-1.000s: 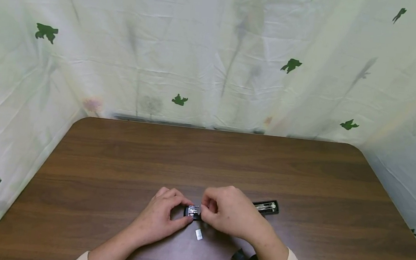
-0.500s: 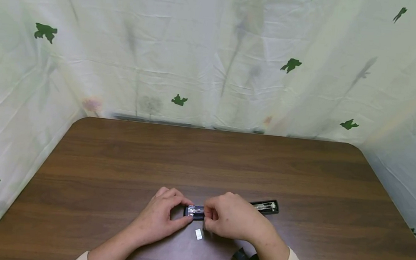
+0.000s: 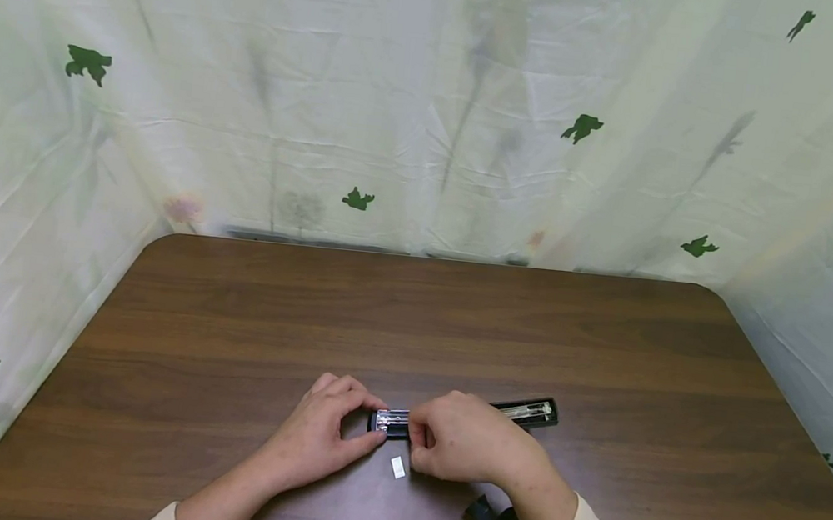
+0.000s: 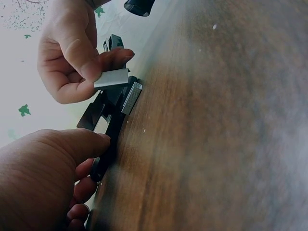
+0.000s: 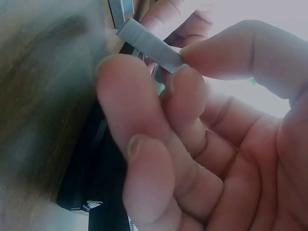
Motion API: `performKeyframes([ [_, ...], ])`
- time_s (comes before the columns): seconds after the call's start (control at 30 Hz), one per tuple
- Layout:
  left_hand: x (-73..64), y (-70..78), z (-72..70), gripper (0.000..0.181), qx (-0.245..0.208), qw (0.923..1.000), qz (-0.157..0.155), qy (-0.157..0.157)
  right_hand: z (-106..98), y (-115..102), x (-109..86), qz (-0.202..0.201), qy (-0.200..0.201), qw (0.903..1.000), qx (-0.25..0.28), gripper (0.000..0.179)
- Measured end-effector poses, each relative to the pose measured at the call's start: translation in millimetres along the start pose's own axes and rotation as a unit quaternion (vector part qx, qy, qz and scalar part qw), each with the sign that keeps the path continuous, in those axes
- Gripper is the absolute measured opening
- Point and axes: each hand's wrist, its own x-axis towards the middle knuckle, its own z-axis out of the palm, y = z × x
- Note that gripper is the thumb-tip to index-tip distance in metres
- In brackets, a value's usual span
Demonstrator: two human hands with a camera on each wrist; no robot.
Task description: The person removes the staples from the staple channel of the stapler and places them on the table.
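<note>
An opened black stapler [image 3: 393, 423] lies across the table, its metal staple channel showing. My left hand [image 3: 331, 426] grips the stapler's left end between thumb and fingers. My right hand [image 3: 470, 441] is over the stapler's middle and hides part of it. Between its thumb and index finger it pinches a short strip of staples [image 5: 151, 45], also plain in the left wrist view as a silver strip [image 4: 111, 79] held above the stapler. A second staple strip [image 3: 398, 467] lies on the table just nearer than the stapler, seen side-on in the left wrist view.
The stapler's other arm [image 3: 533, 412] extends to the right beyond my right hand. A small black object [image 3: 485, 516] shows beside my right forearm, partly covered. The brown wooden table [image 3: 411, 318] ends at a pale patterned curtain [image 3: 414, 126] behind and at both sides.
My right hand has drawn slightly right and nearer, uncovering more of the stapler's channel and its right arm. My left hand and the loose staple strip have stayed put.
</note>
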Motion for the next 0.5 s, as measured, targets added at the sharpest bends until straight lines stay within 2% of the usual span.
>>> performKeyframes([
  [0.5,0.4,0.4,-0.1,0.029,-0.002,0.9999,-0.011,-0.007,1.6,0.0,-1.2,0.006,-0.014,0.9995,-0.026,0.020],
])
